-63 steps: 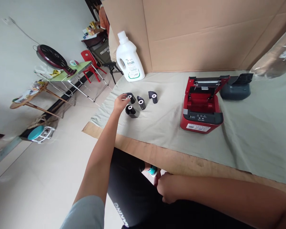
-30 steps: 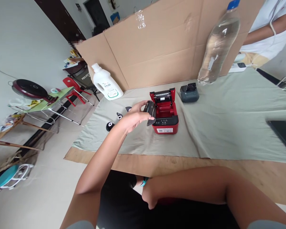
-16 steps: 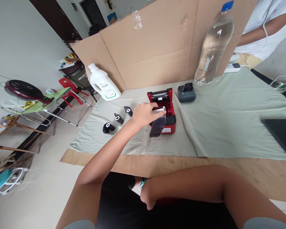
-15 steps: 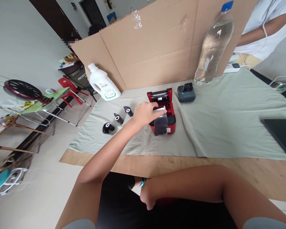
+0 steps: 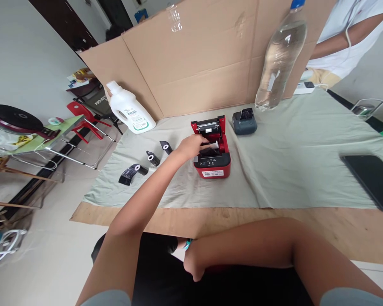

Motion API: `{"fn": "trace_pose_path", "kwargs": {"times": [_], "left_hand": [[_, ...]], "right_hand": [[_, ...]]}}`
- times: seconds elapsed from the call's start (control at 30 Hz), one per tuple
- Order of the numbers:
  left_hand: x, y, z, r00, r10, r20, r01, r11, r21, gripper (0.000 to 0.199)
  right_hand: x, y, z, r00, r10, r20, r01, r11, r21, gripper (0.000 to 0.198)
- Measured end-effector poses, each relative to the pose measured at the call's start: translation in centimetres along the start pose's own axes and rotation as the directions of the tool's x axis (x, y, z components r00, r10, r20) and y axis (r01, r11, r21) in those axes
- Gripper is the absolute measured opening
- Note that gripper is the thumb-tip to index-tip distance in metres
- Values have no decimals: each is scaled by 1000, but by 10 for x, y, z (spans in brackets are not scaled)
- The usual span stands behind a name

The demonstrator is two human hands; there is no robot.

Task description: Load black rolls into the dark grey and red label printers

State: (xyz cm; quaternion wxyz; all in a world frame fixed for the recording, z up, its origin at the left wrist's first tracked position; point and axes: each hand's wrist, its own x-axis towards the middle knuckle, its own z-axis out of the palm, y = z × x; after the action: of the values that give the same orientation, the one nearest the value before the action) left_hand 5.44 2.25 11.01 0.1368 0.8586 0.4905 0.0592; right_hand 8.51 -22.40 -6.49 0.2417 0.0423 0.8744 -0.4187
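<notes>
A red and black label printer [image 5: 212,172] stands on the cloth with its lid [image 5: 208,126] raised. My left hand [image 5: 190,147] reaches into its compartment from the left, fingers closed on a black film roll [image 5: 210,149] with a pale core. Part of that roll is hidden by the fingers and the printer's front. Down at my lap, below the table edge, my right hand [image 5: 194,264] is curled, and nothing shows in it. Left of the printer are a partly unrolled black roll [image 5: 140,169], a second roll [image 5: 153,158] and a third [image 5: 166,147].
A small dark grey printer [image 5: 244,122] sits behind and right of the red one. A white jug [image 5: 131,109] and a tall water bottle [image 5: 281,63] stand before a cardboard screen [image 5: 207,59]. On the right lies a black phone [image 5: 372,180]. A person [image 5: 347,46] is behind the screen's right end.
The roll in my left hand has gone down into the printer, and its film strip no longer hangs over the front. The leftmost roll's strip has spread out flat. My right hand is still at my lap.
</notes>
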Motion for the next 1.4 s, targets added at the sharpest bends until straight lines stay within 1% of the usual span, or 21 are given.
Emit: {"fn": "trace_pose_path", "kwargs": {"times": [0.13,0.27,0.33,0.4,0.5,0.57,0.63,0.67,0.7,0.73,0.77,0.8,0.83,0.87,0.9,0.93,1.07,1.17,1.2,1.33,1.4], "left_hand": [[4,5,1,999,12,32,-16,989,147,29],[7,16,-3,991,3,132,-39,961,273,32],[6,18,-6,987,10,160,-56,958,282,29],[2,16,-8,991,16,134,-44,978,206,26],[-14,10,-9,1000,-18,1,18,999,-42,38],[-27,6,-10,997,-37,-61,23,975,-221,50],[-39,5,-11,998,11,-64,-33,938,-344,52],[-43,6,-13,996,60,-63,-80,925,-372,48],[-46,7,-14,992,110,-68,-127,917,-378,41],[-48,9,-16,986,149,-79,-168,914,-370,34],[-49,11,-18,980,175,-96,-198,913,-356,28],[-49,13,-20,976,190,-110,-217,915,-339,23],[-48,15,-22,974,197,-114,-224,919,-323,21],[-48,17,-24,974,199,-107,-223,924,-310,20],[-48,19,-26,975,199,-95,-219,928,-300,19],[-48,21,-28,976,200,-83,-216,933,-287,19],[-53,27,-34,973,190,-129,-216,946,-240,16],[-57,31,-39,962,212,-170,-243,952,-184,20],[-58,31,-41,961,216,-172,-244,956,-162,22],[-59,32,-45,961,206,-186,-228,968,-103,23],[-58,31,-45,957,200,-210,-223,970,-95,22]], "right_hand": [[-11,-11,-14,993,96,63,-96,995,-11,18],[-11,-16,-15,976,119,183,-93,986,-140,16],[-7,-20,-15,964,95,248,-36,971,-234,19],[-6,-28,-21,955,-48,294,110,974,-199,21],[-25,-49,-54,899,-324,294,332,943,25,29],[-61,-64,-91,888,-317,333,306,948,88,33],[-117,-76,-133,911,-290,294,244,952,185,27],[-149,-78,-153,939,-313,143,280,936,212,28],[-182,-77,-170,933,-346,-98,359,909,212,31],[-212,-73,-185,873,-314,-372,395,904,163,31],[-239,-64,-196,732,-222,-644,388,913,126,21],[-260,-53,-205,536,-134,-833,337,939,66,21],[-276,-38,-211,265,-35,-964,221,975,26,25],[-287,-22,-215,42,27,-999,89,996,31,26],[-292,-4,-218,-91,79,-993,-31,996,82,25],[-294,13,-220,-137,125,-983,-116,983,141,25],[-282,58,-224,-98,172,-980,-268,944,192,27],[-276,63,-224,-111,181,-977,-281,937,205,26],[-276,61,-224,-92,210,-973,-276,934,228,27],[-280,53,-221,126,364,-923,-294,902,315,29],[-282,51,-220,199,424,-884,-306,883,355,29]]}}
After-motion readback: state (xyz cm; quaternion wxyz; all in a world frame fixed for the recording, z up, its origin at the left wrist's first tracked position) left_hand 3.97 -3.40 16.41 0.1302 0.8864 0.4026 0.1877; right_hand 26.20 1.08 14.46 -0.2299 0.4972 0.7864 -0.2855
